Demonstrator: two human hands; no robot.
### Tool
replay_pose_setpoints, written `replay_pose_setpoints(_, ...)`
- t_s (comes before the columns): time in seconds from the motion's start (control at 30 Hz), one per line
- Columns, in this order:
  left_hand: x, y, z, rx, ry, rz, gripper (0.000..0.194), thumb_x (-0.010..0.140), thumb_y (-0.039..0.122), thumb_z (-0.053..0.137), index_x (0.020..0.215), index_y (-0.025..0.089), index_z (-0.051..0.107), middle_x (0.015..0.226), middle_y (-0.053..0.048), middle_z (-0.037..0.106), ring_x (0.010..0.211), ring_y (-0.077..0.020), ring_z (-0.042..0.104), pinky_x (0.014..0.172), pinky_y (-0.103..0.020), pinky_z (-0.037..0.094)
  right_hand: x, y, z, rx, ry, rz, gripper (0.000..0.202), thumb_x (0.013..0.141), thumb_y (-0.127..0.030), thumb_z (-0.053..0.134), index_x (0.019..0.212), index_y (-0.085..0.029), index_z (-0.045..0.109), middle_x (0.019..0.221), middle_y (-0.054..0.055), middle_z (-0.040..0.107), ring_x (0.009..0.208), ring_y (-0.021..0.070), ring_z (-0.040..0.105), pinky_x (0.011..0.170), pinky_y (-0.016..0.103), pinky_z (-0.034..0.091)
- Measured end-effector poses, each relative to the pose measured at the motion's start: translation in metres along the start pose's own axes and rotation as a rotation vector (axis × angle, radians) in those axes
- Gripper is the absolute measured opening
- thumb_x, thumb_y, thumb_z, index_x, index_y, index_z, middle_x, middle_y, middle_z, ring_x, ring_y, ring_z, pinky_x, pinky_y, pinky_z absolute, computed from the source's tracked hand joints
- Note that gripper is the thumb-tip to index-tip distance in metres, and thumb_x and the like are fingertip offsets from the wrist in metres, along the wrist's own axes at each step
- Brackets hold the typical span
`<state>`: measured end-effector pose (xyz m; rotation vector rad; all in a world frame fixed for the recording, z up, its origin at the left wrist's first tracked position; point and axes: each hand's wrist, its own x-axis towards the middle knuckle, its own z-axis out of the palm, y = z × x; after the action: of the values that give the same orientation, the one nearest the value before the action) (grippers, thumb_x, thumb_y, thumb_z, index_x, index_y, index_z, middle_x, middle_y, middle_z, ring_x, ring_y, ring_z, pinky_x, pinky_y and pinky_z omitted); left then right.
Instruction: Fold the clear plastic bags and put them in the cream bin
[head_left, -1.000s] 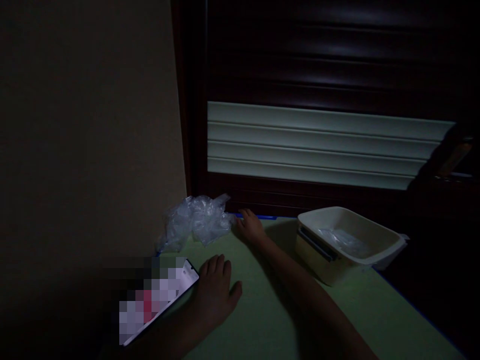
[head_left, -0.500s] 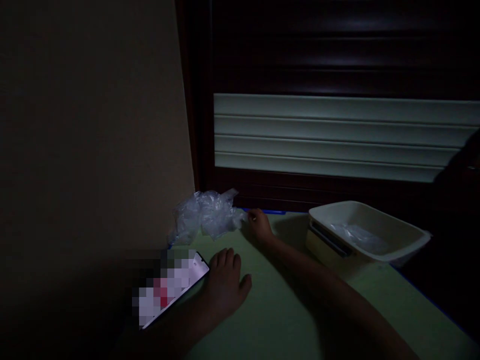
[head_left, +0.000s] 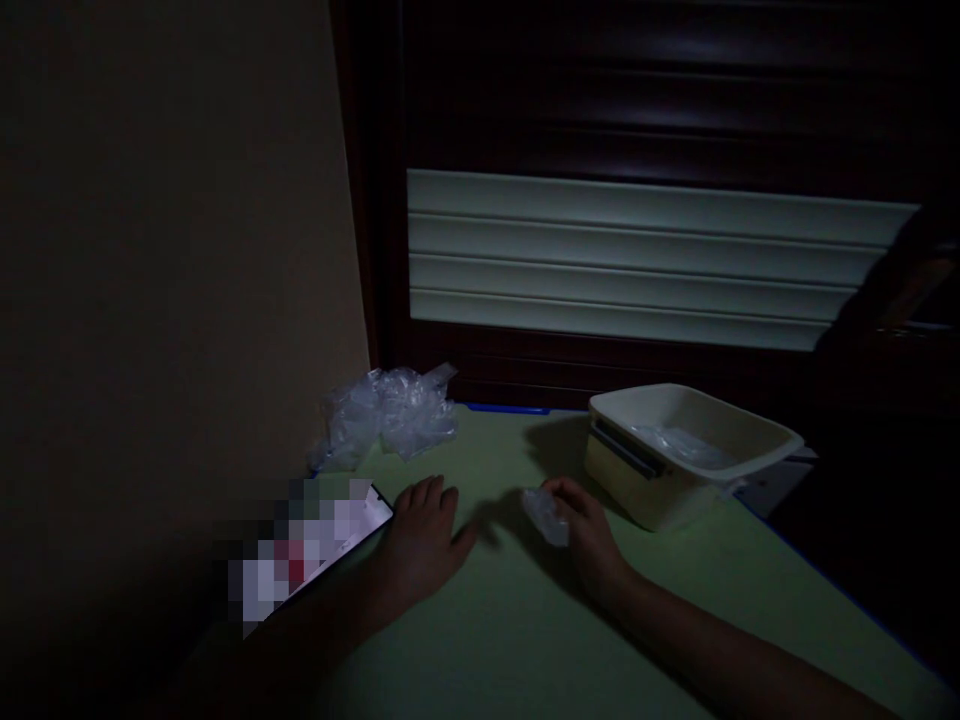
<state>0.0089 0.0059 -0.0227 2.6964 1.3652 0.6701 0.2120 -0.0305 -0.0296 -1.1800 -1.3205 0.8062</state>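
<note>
My right hand [head_left: 589, 535] is closed on a small crumpled piece of clear plastic [head_left: 546, 515], held over the green tabletop [head_left: 510, 640]. My left hand [head_left: 424, 535] lies on the table with its fingers spread, beside a lit phone [head_left: 322, 550]. A heap of crumpled clear plastic bags [head_left: 397, 410] sits at the back left, beyond my left hand. At the right stands an open cream bin [head_left: 630, 490] with clear plastic [head_left: 682, 445] inside it.
A brown wall [head_left: 187, 250] rises along the left. Behind the table is a dark wooden panel with pale slats [head_left: 600, 260]. A blue strip [head_left: 506, 409] runs at the table's back edge.
My right hand has come back from beside the bag heap toward the right and nearer to me, with a piece of plastic now visible in it. The whole view has shifted slightly.
</note>
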Motion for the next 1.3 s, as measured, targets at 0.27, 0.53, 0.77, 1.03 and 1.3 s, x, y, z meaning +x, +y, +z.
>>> replay_pose_setpoints(0.27,0.005,0.007,0.000,-0.428,0.017,0.077,0.056,0.074,0.034,0.061,0.123,0.016,0.040,0.126,-0.011,0.046,0.116,-0.0221,0.044,0.098,-0.035,0.037,0.016,-0.002,0.013,0.216,0.046,0.067,0.017,0.067,-0.036,0.055,0.071,-0.020,0.058,0.056,0.001,0.056,0.047,0.0142,0.049,0.045,0.026,0.040)
replay_pose_setpoints(0.53,0.017,0.007,0.004,-0.854,-0.012,-0.114,0.041,0.067,0.027,0.067,0.104,0.017,0.053,0.100,-0.008,0.064,0.089,-0.0211,0.061,0.078,-0.032,0.047,0.012,-0.009,0.026,0.222,-0.122,0.122,0.014,0.058,-0.027,0.062,0.065,-0.015,0.057,0.049,-0.003,0.051,0.043,0.0092,0.044,0.042,0.021,0.034)
replay_pose_setpoints(0.77,0.016,0.011,-0.008,-0.918,-0.014,-0.237,0.023,0.073,0.036,0.059,0.079,0.014,0.063,0.077,-0.005,0.068,0.078,-0.0227,0.063,0.069,-0.030,0.048,-0.002,-0.020,0.024,0.207,-0.204,0.084,0.026,0.069,-0.041,0.062,0.065,-0.016,0.054,0.050,-0.004,0.048,0.044,0.0085,0.042,0.043,0.021,0.031)
replay_pose_setpoints(1.03,0.020,0.007,-0.010,-1.118,-0.003,-0.324,0.035,0.066,0.045,0.066,0.079,0.013,0.062,0.078,-0.007,0.067,0.072,-0.0214,0.063,0.066,-0.030,0.049,-0.009,-0.024,0.021,0.159,-0.157,0.055,0.032,0.075,-0.049,0.055,0.070,-0.018,0.050,0.053,-0.005,0.046,0.046,0.0089,0.040,0.043,0.021,0.030)
replay_pose_setpoints(1.3,0.019,0.010,-0.010,-1.023,-0.106,-0.342,0.033,0.063,0.045,0.067,0.064,0.013,0.058,0.056,-0.001,0.060,0.053,-0.0156,0.057,0.050,-0.024,0.042,-0.008,-0.028,0.020,0.188,-0.122,0.035,0.033,0.067,-0.045,0.066,0.083,-0.019,0.054,0.071,-0.001,0.054,0.060,0.0119,0.047,0.054,0.024,0.038)
